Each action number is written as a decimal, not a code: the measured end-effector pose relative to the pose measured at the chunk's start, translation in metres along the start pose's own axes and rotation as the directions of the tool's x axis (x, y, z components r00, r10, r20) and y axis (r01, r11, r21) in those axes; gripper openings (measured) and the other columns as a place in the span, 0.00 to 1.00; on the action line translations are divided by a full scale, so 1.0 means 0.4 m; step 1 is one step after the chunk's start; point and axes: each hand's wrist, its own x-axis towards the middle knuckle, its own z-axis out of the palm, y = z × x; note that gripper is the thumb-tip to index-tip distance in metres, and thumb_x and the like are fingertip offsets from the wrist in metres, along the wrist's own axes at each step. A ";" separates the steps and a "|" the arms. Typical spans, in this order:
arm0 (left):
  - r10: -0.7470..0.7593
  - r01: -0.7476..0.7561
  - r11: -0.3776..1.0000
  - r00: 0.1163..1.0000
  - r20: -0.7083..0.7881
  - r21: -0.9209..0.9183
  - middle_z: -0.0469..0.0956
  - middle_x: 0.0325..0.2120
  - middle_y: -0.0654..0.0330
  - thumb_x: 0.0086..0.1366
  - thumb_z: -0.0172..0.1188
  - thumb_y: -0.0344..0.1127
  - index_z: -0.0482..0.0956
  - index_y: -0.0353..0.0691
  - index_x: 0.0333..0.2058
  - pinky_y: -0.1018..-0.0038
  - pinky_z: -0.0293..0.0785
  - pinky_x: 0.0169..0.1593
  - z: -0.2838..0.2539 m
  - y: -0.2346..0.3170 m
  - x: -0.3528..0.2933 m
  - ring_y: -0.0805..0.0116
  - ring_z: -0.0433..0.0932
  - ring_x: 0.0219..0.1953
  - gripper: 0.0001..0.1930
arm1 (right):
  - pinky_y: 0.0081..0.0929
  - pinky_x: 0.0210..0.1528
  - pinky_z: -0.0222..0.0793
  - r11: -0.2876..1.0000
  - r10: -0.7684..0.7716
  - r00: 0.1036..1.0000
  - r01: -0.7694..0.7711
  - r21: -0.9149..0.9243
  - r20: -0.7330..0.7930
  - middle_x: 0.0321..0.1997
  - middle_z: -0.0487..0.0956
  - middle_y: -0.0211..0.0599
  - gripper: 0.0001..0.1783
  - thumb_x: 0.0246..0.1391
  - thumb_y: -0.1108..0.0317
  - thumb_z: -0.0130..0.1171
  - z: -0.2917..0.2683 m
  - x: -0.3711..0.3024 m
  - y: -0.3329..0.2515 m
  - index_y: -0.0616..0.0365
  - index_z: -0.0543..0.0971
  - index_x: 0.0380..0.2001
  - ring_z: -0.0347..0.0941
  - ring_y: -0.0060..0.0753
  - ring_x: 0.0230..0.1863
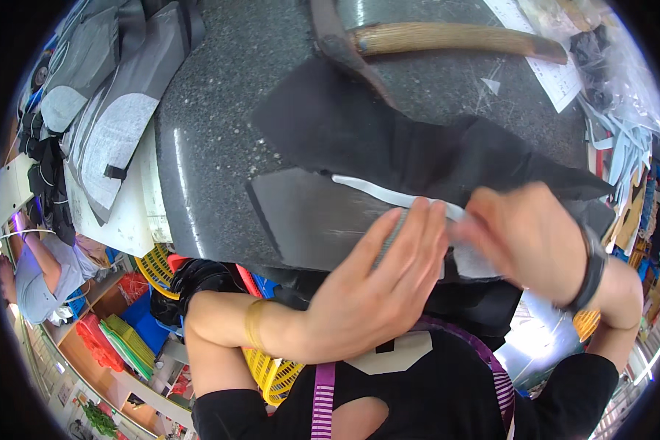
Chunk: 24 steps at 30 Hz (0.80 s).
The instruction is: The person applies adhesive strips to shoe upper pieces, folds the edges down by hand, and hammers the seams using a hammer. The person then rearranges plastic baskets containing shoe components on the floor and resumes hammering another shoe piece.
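My left hand is closed, fingers together, with its tips on a narrow white strip. A slim grey ridged thing shows between two of its fingers; its kind is unclear. The strip runs along the seam between a flat dark grey panel and a black fabric piece, then into my right hand. That hand is blurred, its fingers bunched at the strip's end. Below the hands, a pale piece shows partly.
Beyond the fabric lies a hammer with a wooden handle, on a dark speckled stone slab. Grey panels are stacked at left. Light blue straps and clear plastic lie at right. Another person works at far left.
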 end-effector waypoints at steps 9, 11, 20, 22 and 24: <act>0.180 -0.186 0.982 0.974 0.138 0.031 0.73 0.53 0.47 0.58 0.54 0.32 0.77 0.32 0.46 0.66 0.69 0.57 -0.032 -0.034 0.013 0.54 0.71 0.57 0.17 | 0.43 0.25 0.66 0.989 0.113 0.982 -0.097 0.110 -0.153 0.16 0.72 0.49 0.14 0.55 0.66 0.58 0.052 -0.105 0.085 0.62 0.71 0.19 0.72 0.54 0.21; 0.072 -0.078 0.996 0.989 0.128 0.038 0.72 0.54 0.50 0.58 0.54 0.34 0.76 0.37 0.47 0.64 0.70 0.56 -0.034 -0.010 0.011 0.51 0.71 0.56 0.18 | 0.43 0.25 0.65 0.981 0.117 0.979 -0.088 0.174 -0.164 0.15 0.71 0.51 0.14 0.54 0.67 0.57 0.050 -0.097 0.091 0.63 0.72 0.18 0.72 0.55 0.22; 0.119 -0.176 0.966 0.952 0.280 0.190 0.71 0.56 0.55 0.60 0.53 0.38 0.71 0.46 0.53 0.57 0.71 0.52 -0.022 0.079 0.042 0.46 0.70 0.56 0.20 | 0.39 0.23 0.65 0.960 0.191 0.948 -0.234 -0.152 -0.254 0.18 0.71 0.40 0.15 0.48 0.62 0.64 0.002 -0.182 0.066 0.58 0.71 0.20 0.72 0.47 0.21; 0.035 -0.034 0.999 0.994 0.108 -0.012 0.73 0.54 0.55 0.60 0.52 0.37 0.73 0.44 0.50 0.61 0.71 0.52 0.012 0.093 0.040 0.50 0.71 0.56 0.18 | 0.39 0.23 0.65 0.959 0.179 0.945 -0.230 -0.166 -0.274 0.18 0.71 0.40 0.15 0.49 0.63 0.64 0.012 -0.173 0.091 0.59 0.70 0.19 0.72 0.47 0.21; 0.037 -0.039 0.999 0.997 0.064 0.037 0.73 0.54 0.55 0.60 0.52 0.36 0.74 0.44 0.49 0.63 0.71 0.53 0.033 0.115 0.053 0.51 0.71 0.55 0.18 | 0.39 0.25 0.65 0.964 0.170 0.944 -0.219 -0.152 -0.283 0.20 0.71 0.41 0.13 0.50 0.66 0.62 0.015 -0.173 0.107 0.60 0.70 0.20 0.73 0.47 0.23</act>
